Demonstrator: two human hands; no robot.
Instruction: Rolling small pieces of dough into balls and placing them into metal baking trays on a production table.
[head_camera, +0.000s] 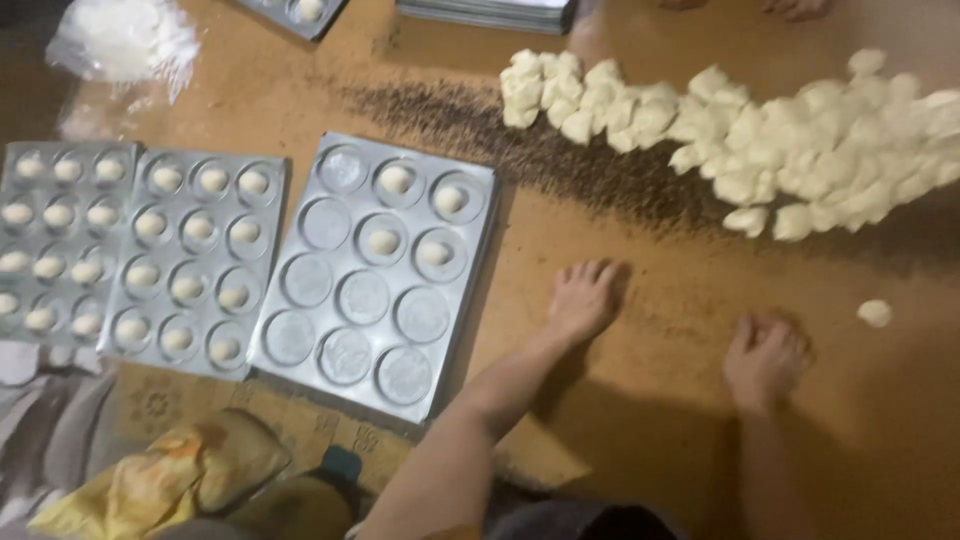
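Note:
My left hand (583, 298) presses flat on the brown wooden table (640, 400), fingers spread; any dough under the palm is hidden. My right hand (765, 355) is cupped palm down on the table, fingers curled; I cannot see what is under it. A long heap of cut pale dough pieces (760, 130) lies beyond both hands. One loose dough piece (875, 313) sits to the right of my right hand. Left of my left hand is a metal baking tray (375, 270) with round wells, several holding dough balls.
Two more trays (195, 260) (60, 240) filled with dough balls lie at the left. A bag of white flour (125, 40) is at the top left. A stack of trays (490, 12) stands at the far edge. Yellow cloth (170, 475) lies near me.

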